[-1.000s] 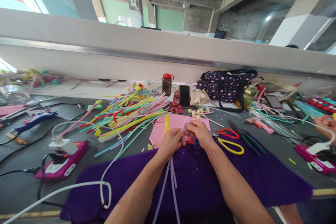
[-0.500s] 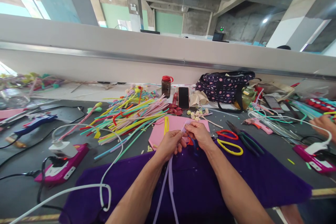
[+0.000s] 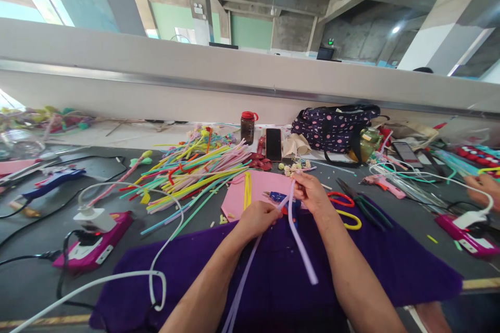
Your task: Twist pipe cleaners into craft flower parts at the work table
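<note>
My left hand (image 3: 257,218) is closed around lilac pipe cleaners (image 3: 244,281) that trail down toward me over the purple cloth (image 3: 390,265). My right hand (image 3: 310,192) pinches one lilac pipe cleaner (image 3: 300,244) near its top end and holds it out to the right, apart from the others. Both hands hover above the near edge of a pink sheet (image 3: 265,184) that carries a yellow pipe cleaner (image 3: 247,191). A small blue piece (image 3: 278,196) lies between my hands.
A heap of coloured pipe cleaners (image 3: 195,171) lies at the left centre. Scissors with red and yellow handles (image 3: 346,208) and dark pliers (image 3: 363,200) lie right of my hands. White cables (image 3: 152,270), pink power strips (image 3: 89,247), a bottle (image 3: 247,127), a phone (image 3: 273,144) and a spotted bag (image 3: 332,127) surround them. Another person's hand (image 3: 484,184) is at the far right.
My right hand has pulled one lilac pipe cleaner away from the bunch, up and to the right; its lower end now swings out over the purple cloth. My left hand keeps the others.
</note>
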The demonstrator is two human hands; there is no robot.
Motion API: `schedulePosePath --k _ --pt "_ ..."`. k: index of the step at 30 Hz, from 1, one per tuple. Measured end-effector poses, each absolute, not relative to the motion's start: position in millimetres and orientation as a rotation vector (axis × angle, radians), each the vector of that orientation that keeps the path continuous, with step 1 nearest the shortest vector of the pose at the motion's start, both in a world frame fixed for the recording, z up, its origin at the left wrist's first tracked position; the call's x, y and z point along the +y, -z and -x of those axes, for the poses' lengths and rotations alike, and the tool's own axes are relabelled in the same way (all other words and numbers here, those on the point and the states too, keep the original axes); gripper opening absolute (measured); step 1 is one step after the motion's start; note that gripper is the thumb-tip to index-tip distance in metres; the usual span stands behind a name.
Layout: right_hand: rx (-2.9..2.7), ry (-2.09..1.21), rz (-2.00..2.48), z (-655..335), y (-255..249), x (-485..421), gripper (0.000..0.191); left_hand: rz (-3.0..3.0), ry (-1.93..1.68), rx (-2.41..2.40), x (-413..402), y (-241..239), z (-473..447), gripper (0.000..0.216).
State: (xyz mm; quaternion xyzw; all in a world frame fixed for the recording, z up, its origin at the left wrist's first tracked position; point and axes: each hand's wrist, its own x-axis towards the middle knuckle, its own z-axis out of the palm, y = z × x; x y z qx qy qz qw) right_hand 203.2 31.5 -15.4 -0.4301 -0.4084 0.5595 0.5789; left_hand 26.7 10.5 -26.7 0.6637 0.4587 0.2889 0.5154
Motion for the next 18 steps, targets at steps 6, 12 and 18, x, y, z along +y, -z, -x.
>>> schedulePosePath --k 6,12,18 --pt "-1.067 -1.256 1.110 -192 20 30 0.031 -1.557 -0.871 1.076 12 23 -27 0.022" --pt "-1.179 -1.218 1.074 -175 21 26 0.028 -1.136 -0.685 0.770 16 16 -21 0.036" --pt "-1.435 -0.938 1.272 -189 15 20 0.030 -1.027 -0.734 0.748 22 19 -18 0.027"
